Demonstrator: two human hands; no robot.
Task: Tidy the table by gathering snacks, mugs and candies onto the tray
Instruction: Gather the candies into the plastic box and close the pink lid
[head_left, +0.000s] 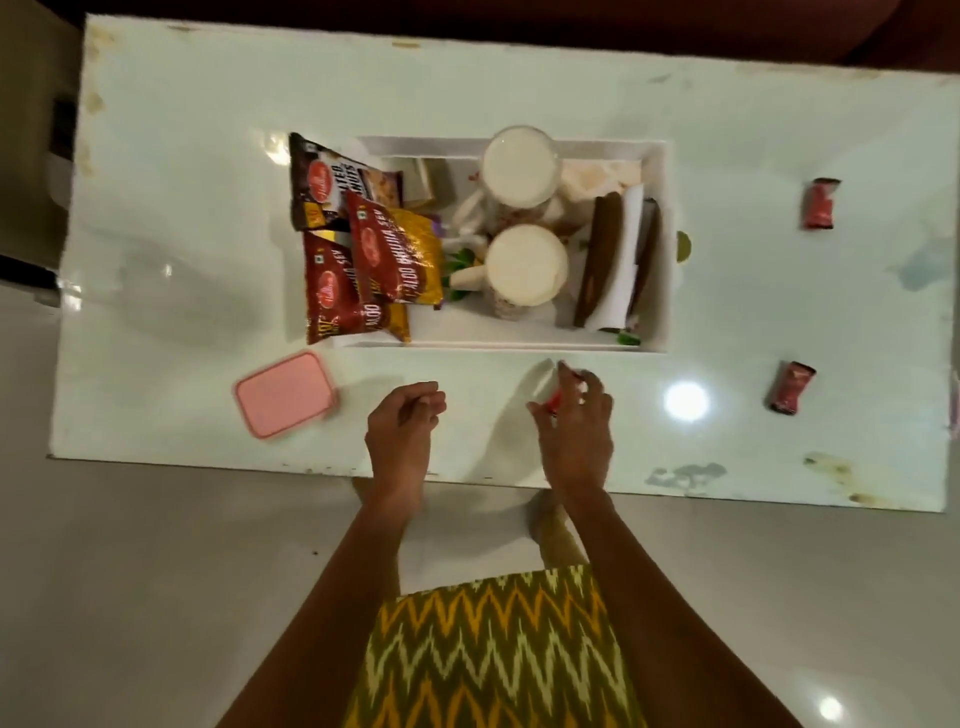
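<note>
Right hand (571, 410) over the near edge of the table (182, 156), fingers and thumb pinched on a red candy (556, 401); only a bit of the wrapper shows between the fingertips, the rest is hidden by the hand. Left hand (408, 415) just beside it to the left, fingers loosely curled, holding nothing, apart from the candy. Tray (658, 291) sits just beyond the pinching hand, its near rim close to the fingertips but not touching. Inside the tray, straight ahead of the grip: near mug (526, 265) and behind it far mug (521, 167), both upright and touching or almost so. Ahead and to the left of the grip, snack packets (395, 254) are piled at the tray's left end, overlapping each other and hanging over the rim. Ahead and slightly right, brown flat wrappers (602, 260) lean in the tray's right end with white paper. Well to the right of the grip, a second candy (790, 394) lies on the table at about the same depth as the hand; a third candy (820, 203) lies farther right and farther away, level with the tray. Pink box (284, 394) lies left of the empty hand, near the table edge.
</note>
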